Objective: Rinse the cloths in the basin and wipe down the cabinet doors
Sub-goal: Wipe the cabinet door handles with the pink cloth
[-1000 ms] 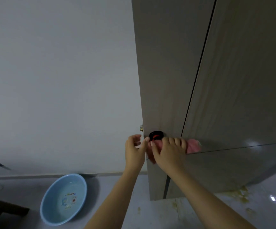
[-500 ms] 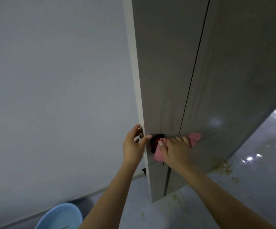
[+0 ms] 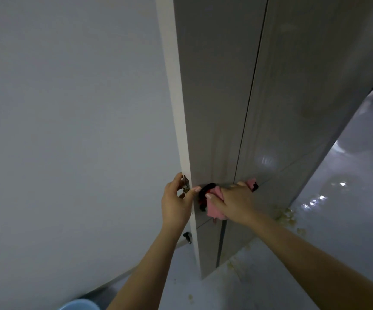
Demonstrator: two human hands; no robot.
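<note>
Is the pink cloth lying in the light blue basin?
No, the right hand presses the pink cloth against the grey cabinet door.

We see a dim, greyish picture with soft, even light and no hard shadows. Small bright glare spots lie on the wet floor (image 3: pixel 322 198) and on the cabinet door (image 3: pixel 268 159). The wide lens bends straight edges, and details look slightly soft.

Left hand (image 3: pixel 176 203) curled in a grip; right hand (image 3: pixel 237 202) pressing flat.
</note>
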